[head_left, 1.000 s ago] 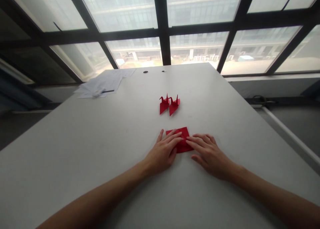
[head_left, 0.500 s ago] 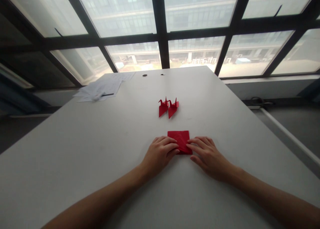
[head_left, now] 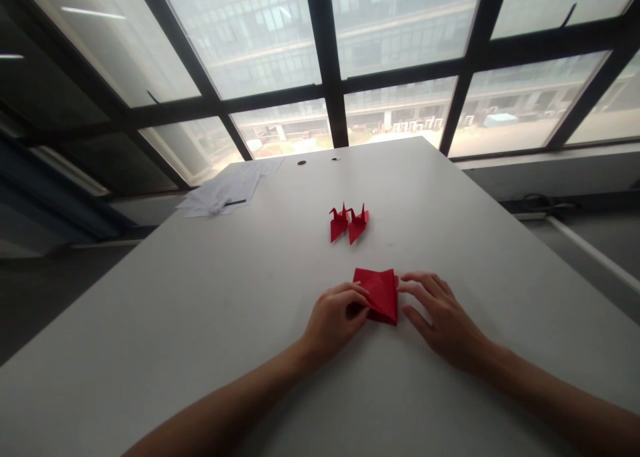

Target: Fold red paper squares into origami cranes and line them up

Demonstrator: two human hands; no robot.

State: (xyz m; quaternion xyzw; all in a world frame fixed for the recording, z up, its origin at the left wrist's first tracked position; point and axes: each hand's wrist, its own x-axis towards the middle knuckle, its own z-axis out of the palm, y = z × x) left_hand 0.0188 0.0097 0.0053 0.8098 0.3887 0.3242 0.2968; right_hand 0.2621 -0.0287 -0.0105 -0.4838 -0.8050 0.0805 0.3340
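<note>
White table (head_left: pixel 220 310) surrounds red paper (head_left: pixel 383 294), its edge pinched by left fingers (head_left: pixel 358 322), right fingers (head_left: pixel 417 290) parted alongside.

Single head-worn view from above the near side of the white table (head_left: pixel 210 324), facing forward and down toward the windows (head_left: pixel 400 104)

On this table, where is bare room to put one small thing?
Bare: table between papers and left forearm, and right of the red cranes to its right edge. Crowded: around the folded red paper, between left hand and right hand.
</note>
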